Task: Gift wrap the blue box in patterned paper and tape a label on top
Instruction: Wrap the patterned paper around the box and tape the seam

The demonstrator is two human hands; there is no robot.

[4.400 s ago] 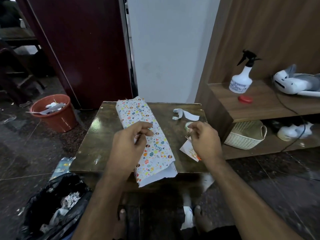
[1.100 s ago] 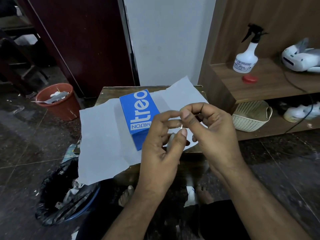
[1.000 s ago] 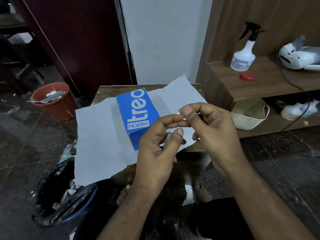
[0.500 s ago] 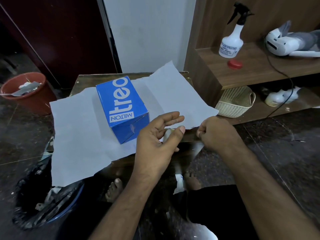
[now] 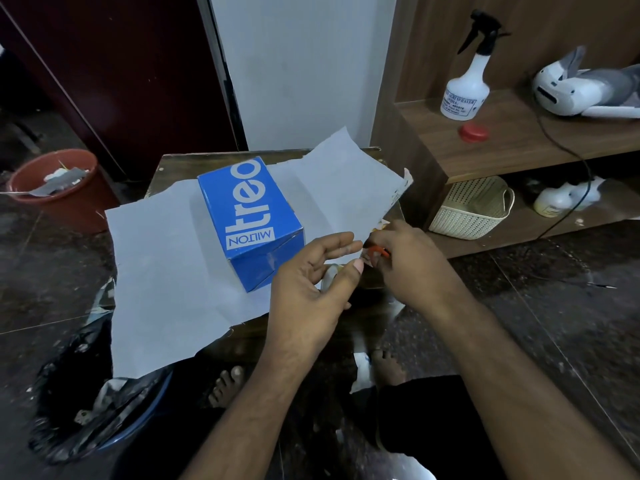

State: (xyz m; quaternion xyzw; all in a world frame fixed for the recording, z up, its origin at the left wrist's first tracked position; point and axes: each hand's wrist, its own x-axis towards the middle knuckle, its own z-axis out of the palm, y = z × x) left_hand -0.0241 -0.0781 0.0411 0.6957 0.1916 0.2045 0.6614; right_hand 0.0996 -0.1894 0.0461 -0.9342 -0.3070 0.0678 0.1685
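Note:
The blue box [image 5: 249, 216], printed "treo", lies on its side on the wrapping paper [image 5: 166, 258]. The paper is spread white side up over a small dark table [image 5: 180, 164]; a sliver of its pattern shows at the curled right corner. My left hand [image 5: 308, 285] hovers by the box's near right corner, fingers loosely spread, with a tape roll [image 5: 330, 274] tucked between thumb and palm. My right hand [image 5: 408, 265] is just right of it at the paper's edge, closed around a small orange-handled tool [image 5: 378, 251], which it mostly hides.
A red bucket [image 5: 59, 199] stands on the floor at left, a black rubbish bag [image 5: 86, 410] at lower left. At right, a wooden shelf [image 5: 519, 140] holds a spray bottle [image 5: 465, 91] and a red cap [image 5: 473, 132], with a cream basket [image 5: 471, 206] below. My bare feet are under the table.
My hands, joined over the tape a second ago, have parted. The right hand dropped to the paper's right edge and closed on the orange-handled tool; the left stays by the box.

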